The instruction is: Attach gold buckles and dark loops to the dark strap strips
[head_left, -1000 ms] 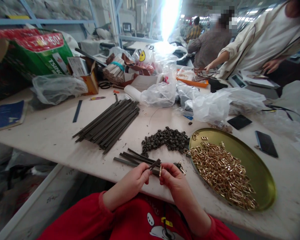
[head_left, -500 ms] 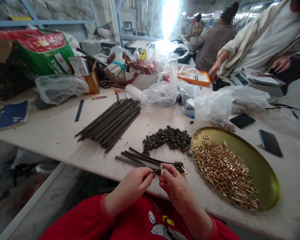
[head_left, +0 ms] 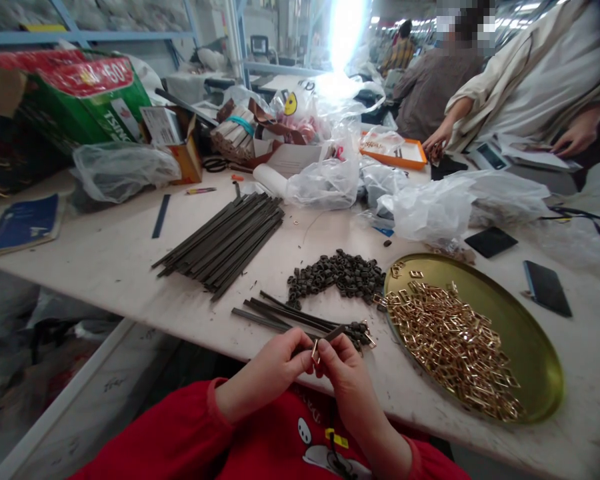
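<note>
Both hands meet at the table's near edge, in front of my red top. My left hand point(head_left: 280, 363) pinches a dark strap point(head_left: 330, 333) near its end. My right hand point(head_left: 344, 368) pinches a small gold buckle point(head_left: 314, 350) against that strap. A few more dark straps point(head_left: 280, 315) lie just beyond my fingers. To the right stands a round gold tray point(head_left: 525, 333) heaped with gold buckles point(head_left: 450, 343). A pile of small dark loops point(head_left: 337, 275) lies behind the straps.
A big bundle of dark straps point(head_left: 225, 240) lies mid-table. Plastic bags point(head_left: 430, 207), boxes point(head_left: 80, 93), a blue notebook point(head_left: 23, 223) and two dark phones point(head_left: 547, 288) crowd the far side. Other people point(head_left: 520, 87) work at the far right, by an orange tray point(head_left: 397, 155).
My hands have drawn closer to my body and lower. The buckle has moved further along the strap end, and the strap now tilts up to the right.
</note>
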{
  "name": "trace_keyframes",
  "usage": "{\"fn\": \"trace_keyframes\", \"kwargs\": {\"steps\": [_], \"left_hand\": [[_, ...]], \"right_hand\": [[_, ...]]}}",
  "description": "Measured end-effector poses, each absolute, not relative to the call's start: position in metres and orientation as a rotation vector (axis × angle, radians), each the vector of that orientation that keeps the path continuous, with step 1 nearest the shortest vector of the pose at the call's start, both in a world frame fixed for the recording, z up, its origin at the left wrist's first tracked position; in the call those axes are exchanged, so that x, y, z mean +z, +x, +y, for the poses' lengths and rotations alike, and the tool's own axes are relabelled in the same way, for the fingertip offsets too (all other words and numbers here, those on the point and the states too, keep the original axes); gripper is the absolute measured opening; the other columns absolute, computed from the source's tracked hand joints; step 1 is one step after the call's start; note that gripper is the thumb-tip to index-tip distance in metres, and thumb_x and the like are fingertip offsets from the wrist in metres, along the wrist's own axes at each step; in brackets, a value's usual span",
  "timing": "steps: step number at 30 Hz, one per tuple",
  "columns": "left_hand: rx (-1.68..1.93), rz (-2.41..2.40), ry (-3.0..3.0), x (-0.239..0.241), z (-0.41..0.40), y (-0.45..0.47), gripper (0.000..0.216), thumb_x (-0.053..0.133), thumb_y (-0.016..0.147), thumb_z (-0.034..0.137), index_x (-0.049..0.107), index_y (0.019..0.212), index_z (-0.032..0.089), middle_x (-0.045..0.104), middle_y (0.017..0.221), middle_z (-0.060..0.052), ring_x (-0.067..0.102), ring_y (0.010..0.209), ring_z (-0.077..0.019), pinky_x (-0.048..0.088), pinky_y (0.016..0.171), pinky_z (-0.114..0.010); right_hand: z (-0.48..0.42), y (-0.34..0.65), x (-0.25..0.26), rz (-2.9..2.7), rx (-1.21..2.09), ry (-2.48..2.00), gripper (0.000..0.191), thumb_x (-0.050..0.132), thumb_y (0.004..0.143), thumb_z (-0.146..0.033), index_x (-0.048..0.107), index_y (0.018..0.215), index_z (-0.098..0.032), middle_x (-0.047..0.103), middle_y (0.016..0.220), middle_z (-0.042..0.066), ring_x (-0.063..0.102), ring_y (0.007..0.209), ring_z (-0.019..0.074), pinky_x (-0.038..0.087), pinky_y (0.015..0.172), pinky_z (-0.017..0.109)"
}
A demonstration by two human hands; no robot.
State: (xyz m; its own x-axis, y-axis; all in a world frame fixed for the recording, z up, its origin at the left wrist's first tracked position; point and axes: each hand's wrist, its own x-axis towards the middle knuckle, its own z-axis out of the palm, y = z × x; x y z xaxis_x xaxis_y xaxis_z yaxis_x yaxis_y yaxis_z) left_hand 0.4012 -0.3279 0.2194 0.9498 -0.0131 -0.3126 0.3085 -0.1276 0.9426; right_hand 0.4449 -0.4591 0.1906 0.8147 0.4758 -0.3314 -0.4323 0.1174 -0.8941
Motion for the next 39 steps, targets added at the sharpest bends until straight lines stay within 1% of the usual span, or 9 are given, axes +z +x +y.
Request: {"fn": "trace_keyframes", "kwargs": {"steps": [5, 7, 9, 13, 16, 20, 26, 31, 39], "left_hand": [[-0.290, 0.308, 1.691, 0.208, -0.327, 0.401, 0.019, 0.047, 0.080, 0.032, 0.047, 0.069, 0.016, 0.052, 0.061, 0.003, 0.045, 0.057, -0.0102, 0.034, 0.053, -0.020], [-0.303, 0.341, 1.657, 0.207, -0.327, 0.401, 0.021, 0.047, 0.080, 0.034, 0.046, 0.068, 0.017, 0.048, 0.057, 0.005, 0.041, 0.053, -0.0092, 0.032, 0.051, -0.020], [-0.318, 0.369, 1.626, 0.208, -0.327, 0.401, 0.020, 0.046, 0.079, 0.033, 0.045, 0.067, 0.017, 0.046, 0.055, 0.006, 0.039, 0.052, -0.0085, 0.031, 0.049, -0.019], [-0.341, 0.430, 1.641, 0.208, -0.327, 0.400, 0.017, 0.047, 0.076, 0.030, 0.047, 0.066, 0.016, 0.045, 0.055, 0.006, 0.039, 0.051, -0.0081, 0.030, 0.048, -0.019], [-0.343, 0.425, 1.666, 0.209, -0.326, 0.397, 0.015, 0.047, 0.074, 0.029, 0.048, 0.068, 0.016, 0.045, 0.056, 0.006, 0.039, 0.052, -0.0085, 0.029, 0.047, -0.019], [-0.320, 0.417, 1.716, 0.214, -0.327, 0.394, 0.014, 0.047, 0.072, 0.029, 0.048, 0.066, 0.016, 0.044, 0.057, 0.006, 0.039, 0.055, -0.0094, 0.029, 0.050, -0.019], [-0.367, 0.418, 1.678, 0.216, -0.331, 0.393, 0.012, 0.047, 0.071, 0.027, 0.048, 0.068, 0.016, 0.045, 0.059, 0.005, 0.039, 0.056, -0.0098, 0.029, 0.051, -0.020], [-0.373, 0.408, 1.583, 0.216, -0.336, 0.393, 0.014, 0.049, 0.071, 0.030, 0.048, 0.068, 0.016, 0.044, 0.060, 0.006, 0.038, 0.056, -0.0092, 0.029, 0.052, -0.020], [-0.346, 0.386, 1.575, 0.211, -0.336, 0.393, 0.011, 0.049, 0.072, 0.025, 0.050, 0.070, 0.015, 0.044, 0.061, 0.006, 0.037, 0.057, -0.0085, 0.028, 0.051, -0.019]], "right_hand": [[-0.465, 0.449, 0.183, -0.285, 0.331, -1.660, 0.016, 0.059, 0.079, -0.034, 0.053, 0.074, -0.020, 0.055, 0.063, -0.003, 0.049, 0.056, 0.0124, 0.041, 0.053, 0.024], [-0.471, 0.450, 0.184, -0.446, 0.112, -1.802, 0.008, 0.058, 0.079, -0.027, 0.056, 0.081, -0.020, 0.057, 0.070, 0.000, 0.053, 0.063, 0.0146, 0.043, 0.058, 0.026], [-0.477, 0.451, 0.190, -0.673, -0.007, -1.866, 0.014, 0.053, 0.082, -0.022, 0.058, 0.094, -0.022, 0.061, 0.081, 0.003, 0.055, 0.074, 0.0168, 0.045, 0.066, 0.028], [-0.482, 0.457, 0.203, -0.866, 0.218, -1.807, 0.021, 0.042, 0.088, -0.021, 0.060, 0.098, -0.024, 0.060, 0.079, 0.002, 0.055, 0.074, 0.0158, 0.045, 0.066, 0.027], [-0.480, 0.463, 0.208, -0.837, 0.428, -1.766, 0.012, 0.049, 0.085, -0.023, 0.061, 0.084, -0.022, 0.056, 0.072, 0.000, 0.054, 0.068, 0.0142, 0.043, 0.061, 0.025], [-0.482, 0.468, 0.209, -0.913, 0.504, -1.769, 0.007, 0.055, 0.081, -0.024, 0.062, 0.081, -0.022, 0.056, 0.072, 0.000, 0.052, 0.070, 0.0146, 0.041, 0.061, 0.024], [-0.492, 0.470, 0.209, -1.023, 0.544, -1.781, 0.007, 0.061, 0.078, -0.028, 0.063, 0.082, -0.024, 0.060, 0.076, 0.000, 0.052, 0.078, 0.0170, 0.040, 0.076, 0.030], [-0.495, 0.472, 0.211, -1.029, 0.621, -1.794, 0.002, 0.062, 0.077, -0.024, 0.061, 0.076, -0.023, 0.054, 0.070, -0.001, 0.048, 0.076, 0.0164, 0.039, 0.069, 0.027], [-0.492, 0.475, 0.208, -0.561, 0.958, -1.451, 0.017, 0.063, 0.074, -0.030, 0.050, 0.071, -0.020, 0.049, 0.069, -0.004, 0.047, 0.063, 0.0100, 0.038, 0.057, 0.021]]}}
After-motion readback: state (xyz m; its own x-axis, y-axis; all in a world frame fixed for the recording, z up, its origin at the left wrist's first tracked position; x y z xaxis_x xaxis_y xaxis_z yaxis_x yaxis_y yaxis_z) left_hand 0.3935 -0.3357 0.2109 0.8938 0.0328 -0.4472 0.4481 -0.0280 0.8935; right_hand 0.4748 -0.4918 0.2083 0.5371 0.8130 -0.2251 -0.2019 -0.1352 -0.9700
